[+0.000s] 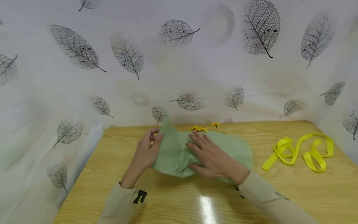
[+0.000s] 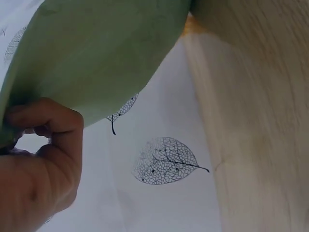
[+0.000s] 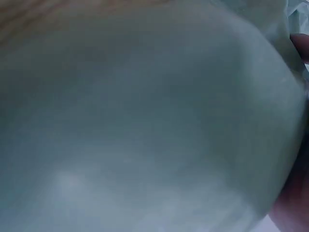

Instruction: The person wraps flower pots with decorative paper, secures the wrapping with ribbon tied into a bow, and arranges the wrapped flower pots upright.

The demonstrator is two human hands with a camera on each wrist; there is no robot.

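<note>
A: Starting close in: anything actually gripped?

B: Yep, in the left hand [image 1: 144, 152], a lifted edge of a pale green sheet [image 1: 233, 146], pinched between thumb and curled fingers. With the right hand [image 1: 211, 158], no grip at all: just fingers spread fairly straight, resting on top of the same sheet.

A: So stretched between both hands, and on past the right one?

B: Exactly. Peaked up beside the left, bunched into creases in the gap, smoother out past the right.

A: Likely to handle how?

B: Light, going by the look. Probably paper or something papery: stiff enough to stand in that peak, soft enough to fold. Maybe a bit slick, and easy to crease or tear if yanked, imo.

A: Best spot to grab?

B: Along the rim, like on the left. Away from the crumpled bit, and gently.

A: And farther out?

B: Just past the right fingertips, yellow flowers [image 1: 199, 128], partly hidden by the sheet. Well right of the right hand, a loose yellow ribbon [image 1: 284, 140] on the wooden counter [image 1: 302, 193]. Beyond both hands, a leaf-print backdrop [image 1: 179, 68].
</note>
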